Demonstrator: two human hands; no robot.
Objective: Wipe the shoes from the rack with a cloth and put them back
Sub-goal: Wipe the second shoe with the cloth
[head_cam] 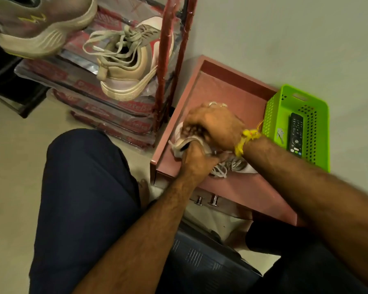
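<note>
Both hands (202,143) curl fingers (191,129) around a pale shoe (184,142).

1. Just one view here: a head-worn wide-angle cam, looking steeply down and forward.
2. It's close in over the pink surface (238,98), with the shoe rack (166,66) up top-left and knees at the bottom.

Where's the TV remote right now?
In the head view the remote lies inside the green basket at right, beside a small bunch of keys, on the pink table's far corner.
</note>
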